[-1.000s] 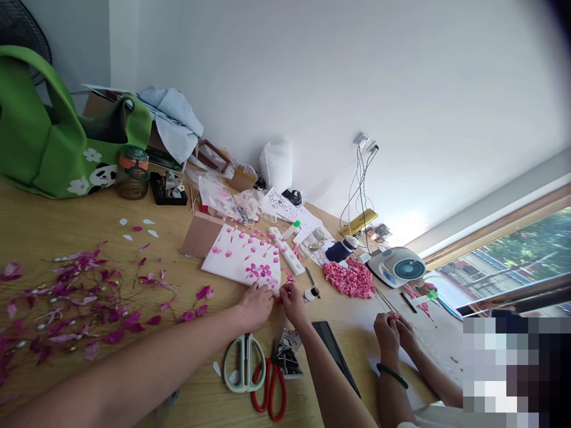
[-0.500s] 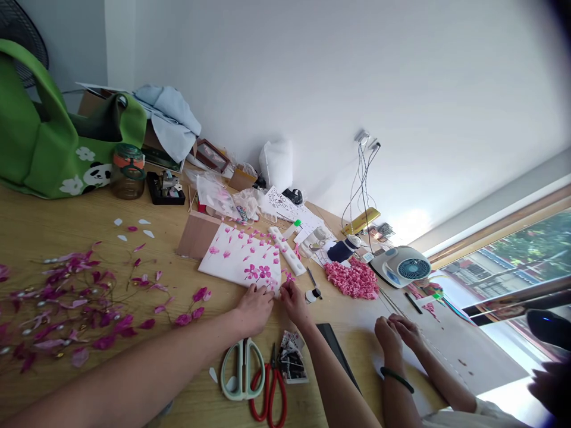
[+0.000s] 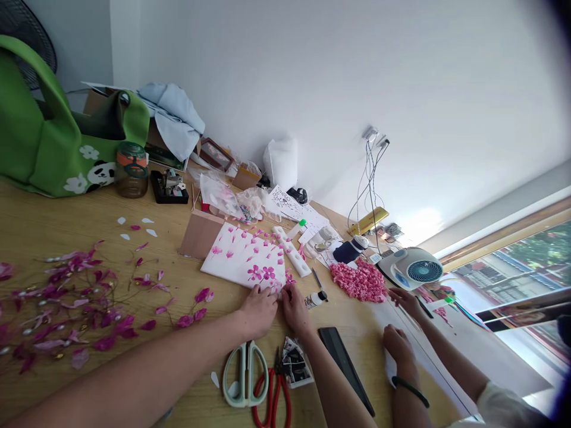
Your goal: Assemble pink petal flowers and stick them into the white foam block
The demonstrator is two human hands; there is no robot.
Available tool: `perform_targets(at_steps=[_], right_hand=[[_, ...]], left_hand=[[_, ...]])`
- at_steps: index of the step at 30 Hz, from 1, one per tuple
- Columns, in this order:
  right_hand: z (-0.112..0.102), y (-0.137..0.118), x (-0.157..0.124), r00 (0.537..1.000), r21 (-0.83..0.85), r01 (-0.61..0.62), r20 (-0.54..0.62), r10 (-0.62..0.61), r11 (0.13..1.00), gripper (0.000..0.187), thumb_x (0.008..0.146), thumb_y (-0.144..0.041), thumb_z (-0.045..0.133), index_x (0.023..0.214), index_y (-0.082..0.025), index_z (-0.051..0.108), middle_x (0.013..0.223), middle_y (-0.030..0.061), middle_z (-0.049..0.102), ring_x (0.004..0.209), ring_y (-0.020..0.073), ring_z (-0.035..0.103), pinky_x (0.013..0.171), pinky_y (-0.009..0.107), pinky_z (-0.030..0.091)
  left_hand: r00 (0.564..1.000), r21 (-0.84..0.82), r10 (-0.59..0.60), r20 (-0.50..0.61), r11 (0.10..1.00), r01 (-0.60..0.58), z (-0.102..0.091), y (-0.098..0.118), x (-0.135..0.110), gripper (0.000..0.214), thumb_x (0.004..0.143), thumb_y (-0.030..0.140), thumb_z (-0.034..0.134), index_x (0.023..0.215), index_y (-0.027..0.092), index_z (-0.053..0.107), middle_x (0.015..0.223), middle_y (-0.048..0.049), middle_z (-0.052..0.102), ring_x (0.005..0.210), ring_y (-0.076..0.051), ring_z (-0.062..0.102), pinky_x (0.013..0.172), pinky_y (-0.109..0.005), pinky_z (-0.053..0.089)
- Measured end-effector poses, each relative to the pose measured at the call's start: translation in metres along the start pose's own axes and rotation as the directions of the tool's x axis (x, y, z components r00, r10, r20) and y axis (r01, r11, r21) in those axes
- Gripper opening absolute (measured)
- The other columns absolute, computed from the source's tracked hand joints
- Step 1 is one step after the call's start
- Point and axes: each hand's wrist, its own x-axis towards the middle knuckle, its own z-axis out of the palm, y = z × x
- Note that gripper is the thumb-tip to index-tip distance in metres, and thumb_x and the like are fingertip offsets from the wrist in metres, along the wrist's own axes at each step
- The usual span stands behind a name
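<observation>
A white canvas point(image 3: 241, 258) dotted with pink petals and two pink flowers lies on the wooden table point(image 3: 53, 223). My left hand point(image 3: 257, 310) rests at the canvas's near corner, fingers curled on the edge. My right hand point(image 3: 294, 307) is right beside it, fingers pinched together at the same corner on something small that I cannot make out. A small white glue bottle point(image 3: 314, 298) lies just right of my right hand. Pale green scissors point(image 3: 241, 371) and red-handled scissors point(image 3: 273, 395) lie below my wrists.
Loose magenta petals and wire stems point(image 3: 75, 300) spread at left. A green panda bag point(image 3: 53, 137) and a jar point(image 3: 132, 169) stand at the back. A pink flower pile point(image 3: 358, 280), a small fan point(image 3: 413, 268) and a black phone point(image 3: 345, 368) lie right. Another person's hands point(image 3: 399, 345) work there.
My hands stay at the canvas corner, the right one now closer to the left. The other person's hands have parted, one reaching toward the fan.
</observation>
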Motion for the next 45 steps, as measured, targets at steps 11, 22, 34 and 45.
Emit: perform_targets(at_steps=[11,22,34,45], right_hand=[[0.008,0.007,-0.004,0.997,-0.041,0.015,-0.072,-0.018,0.999,0.021,0.092,-0.034,0.05,0.093,-0.014,0.058,0.086,0.0015,0.06,0.073,0.0128,0.058,0.069,0.03,0.05],[0.008,0.005,-0.004,0.99,-0.079,0.082,-0.111,-0.09,0.993,0.022,0.091,-0.035,0.051,0.087,-0.014,0.058,0.08,-0.0001,0.058,0.069,0.0117,0.057,0.065,0.029,0.049],[0.01,0.0,-0.004,0.989,-0.135,0.066,-0.125,-0.083,0.989,0.023,0.091,-0.034,0.052,0.081,-0.014,0.056,0.075,-0.0016,0.056,0.065,0.0106,0.054,0.062,0.027,0.047],[0.003,-0.005,0.001,0.996,-0.099,0.032,-0.084,-0.041,0.995,0.026,0.09,-0.035,0.054,0.074,-0.014,0.055,0.067,-0.0037,0.053,0.058,0.0089,0.052,0.057,0.024,0.045]], left_hand=[[1.0,0.028,-0.003,0.023,1.0,0.002,-0.008,0.003,-0.001,0.035,0.072,0.019,0.054,0.106,0.012,0.063,0.123,-0.0146,0.058,0.11,-0.03,0.045,0.091,-0.047,0.032],[1.0,0.048,0.013,0.022,0.999,-0.014,-0.004,0.002,0.001,0.037,0.072,0.021,0.055,0.107,0.01,0.062,0.123,-0.0143,0.057,0.11,-0.03,0.045,0.092,-0.048,0.034],[1.0,0.058,0.014,0.01,0.998,-0.014,-0.002,0.002,0.002,0.038,0.073,0.021,0.055,0.109,0.011,0.062,0.122,-0.0137,0.058,0.108,-0.03,0.046,0.091,-0.048,0.034],[1.0,0.059,0.01,0.01,0.998,-0.011,0.0,0.002,0.001,0.037,0.073,0.021,0.054,0.109,0.012,0.062,0.123,-0.0141,0.057,0.109,-0.03,0.045,0.093,-0.048,0.033]])
